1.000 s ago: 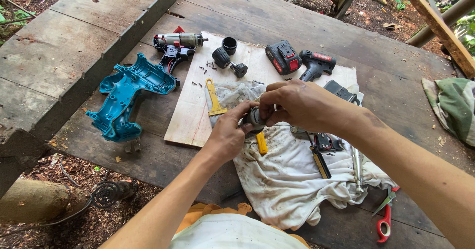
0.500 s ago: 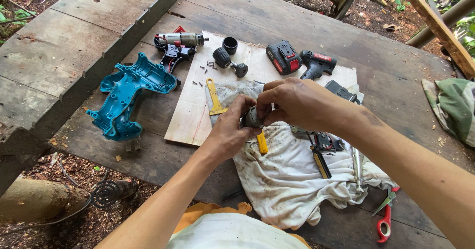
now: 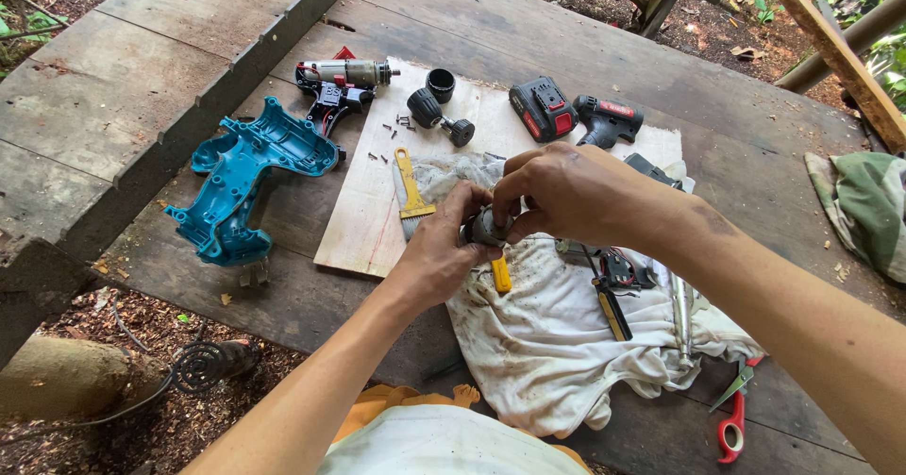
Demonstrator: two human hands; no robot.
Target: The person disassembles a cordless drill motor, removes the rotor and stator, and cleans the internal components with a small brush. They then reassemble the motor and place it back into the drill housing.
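A small grey metal part (image 3: 487,227) is held between both hands just above the stained white cloth (image 3: 547,343), near the middle of the wooden tabletop (image 3: 661,69). The left hand (image 3: 436,253) is curled around it from below, its fingers pressed together on the part, while the right hand (image 3: 566,192) is laid over it from above, fingers pinching its top end. Just below the hands a yellow-handled tool (image 3: 500,274) is seen lying on the cloth. A yellow-handled brush (image 3: 411,184) rests on the pale board (image 3: 363,220) to the left, with loose screws (image 3: 389,133) scattered beyond it. Further left the blue-green plastic drill shell (image 3: 241,178) lies open, and the bare motor unit (image 3: 340,77) is set at its upper end. A black chuck (image 3: 434,115) and a black ring (image 3: 440,83) are seen near the board's far edge, with a red and black battery (image 3: 543,109) and a drill body (image 3: 606,118) beside them. Red-handled scissors (image 3: 731,418) lie at the lower right.
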